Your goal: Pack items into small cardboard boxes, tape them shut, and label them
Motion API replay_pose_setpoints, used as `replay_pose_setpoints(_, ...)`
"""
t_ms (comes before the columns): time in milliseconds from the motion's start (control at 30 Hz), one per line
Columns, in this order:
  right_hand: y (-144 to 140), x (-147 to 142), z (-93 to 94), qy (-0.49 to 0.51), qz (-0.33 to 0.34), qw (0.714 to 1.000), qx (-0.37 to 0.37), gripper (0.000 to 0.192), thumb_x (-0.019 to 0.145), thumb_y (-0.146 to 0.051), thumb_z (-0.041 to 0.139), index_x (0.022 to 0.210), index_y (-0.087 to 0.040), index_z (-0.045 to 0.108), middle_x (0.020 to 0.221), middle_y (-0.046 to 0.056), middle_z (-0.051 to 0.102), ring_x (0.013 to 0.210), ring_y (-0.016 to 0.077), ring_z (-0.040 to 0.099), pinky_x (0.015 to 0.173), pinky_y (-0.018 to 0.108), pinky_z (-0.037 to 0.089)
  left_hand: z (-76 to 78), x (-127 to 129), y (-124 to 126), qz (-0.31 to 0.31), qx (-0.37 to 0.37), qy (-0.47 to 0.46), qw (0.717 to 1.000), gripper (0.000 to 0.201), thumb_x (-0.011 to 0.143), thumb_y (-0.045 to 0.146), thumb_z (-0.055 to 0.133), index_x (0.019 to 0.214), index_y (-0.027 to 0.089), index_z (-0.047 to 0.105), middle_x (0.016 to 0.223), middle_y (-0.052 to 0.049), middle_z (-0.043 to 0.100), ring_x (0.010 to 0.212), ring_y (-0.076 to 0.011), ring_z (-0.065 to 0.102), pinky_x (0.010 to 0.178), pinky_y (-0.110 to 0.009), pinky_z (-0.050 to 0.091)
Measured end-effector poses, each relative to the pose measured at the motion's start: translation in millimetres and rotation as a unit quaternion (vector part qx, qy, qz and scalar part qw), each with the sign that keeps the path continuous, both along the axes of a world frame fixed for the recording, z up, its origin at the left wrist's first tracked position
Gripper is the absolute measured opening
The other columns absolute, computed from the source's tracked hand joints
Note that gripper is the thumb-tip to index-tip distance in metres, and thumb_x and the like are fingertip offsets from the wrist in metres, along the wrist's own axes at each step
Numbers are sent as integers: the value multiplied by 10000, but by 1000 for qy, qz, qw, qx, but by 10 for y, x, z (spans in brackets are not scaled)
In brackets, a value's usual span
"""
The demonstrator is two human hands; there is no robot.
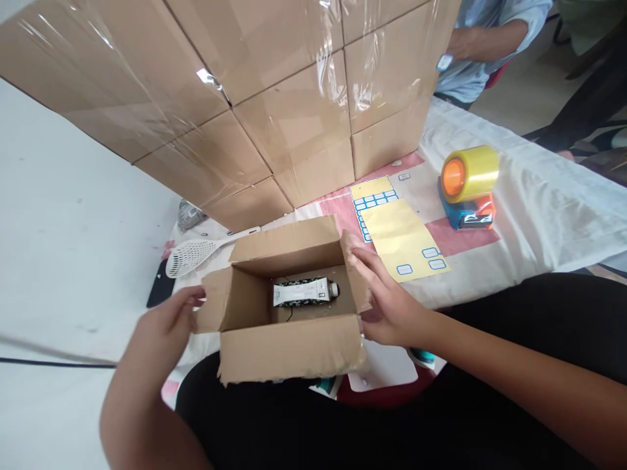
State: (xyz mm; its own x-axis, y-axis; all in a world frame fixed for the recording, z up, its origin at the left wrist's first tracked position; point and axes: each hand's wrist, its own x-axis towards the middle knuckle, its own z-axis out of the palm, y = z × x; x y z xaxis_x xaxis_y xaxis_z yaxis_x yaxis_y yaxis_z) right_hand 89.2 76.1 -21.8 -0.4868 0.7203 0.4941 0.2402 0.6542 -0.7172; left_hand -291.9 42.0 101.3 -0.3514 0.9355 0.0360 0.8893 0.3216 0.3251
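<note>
The box (pixel 289 349) stands open-topped in front of the person, its near flap overhanging the dark-clad legs; whether the cloth (pixel 519 261) or the lap bears it, I cannot tell. Inside, a carton (pixel 301 292) lies on its side on the bottom, cap toward the right. With so little in it, the box is probably light, firm in the walls but easily bent at the flaps, whose torn, fuzzy edges look apt to tear further. Dry cardboard should give good friction, so the side walls below the folds seem the surer hold (the flaps would just hinge). The carton, smooth and perhaps slippery, would likely slide if the box tipped; best taken around its middle. The left hand (pixel 164 323) has its fingers bent close to the thumb at the left flap's outer edge; whether they pinch it, I cannot tell. The right hand (pixel 392 307) rests its fingers, slightly apart, along the right flap's outer side, its grip partly hidden. Around lie a perforated, pale skimmer (pixel 191 256), a flat yellow sheet (pixel 401 238) and a round, glossy tape roll (pixel 480 171); beyond rises a wall of boxes (pixel 298 143) under shiny, wrinkled film.
</note>
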Motion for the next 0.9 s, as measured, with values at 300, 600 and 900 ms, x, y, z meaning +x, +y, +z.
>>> replay_pose_setpoints(300,122,119,98,12,16,999,41,690,854,-231,676,1478,-368,412,1631,89,206,1540,369,239,1218,594,341,-310,-17,40,-145,-11,-214,966,422,865,587,604,1067,253,764,1192,-79,751,1117,-317,671,969,-412,560)
replay_pose_setpoints(600,130,136,136,-46,-31,994,99,476,878,-332,673,1322,-271,513,1568,166,310,1457,381,383,1133,574,437,-327,380,81,-247,59,-272,928,302,908,505,639,1128,330,750,1530,-37,501,1468,-315,407,1195,-482,384)
replay_pose_setpoints(900,102,192,214,-36,-33,990,135,334,866,-410,702,1108,-217,575,1568,186,309,1427,398,407,1101,588,450,-566,608,308,-104,107,-481,864,796,799,395,742,1523,401,412,1652,-32,357,1480,-337,401,1174,-502,403)
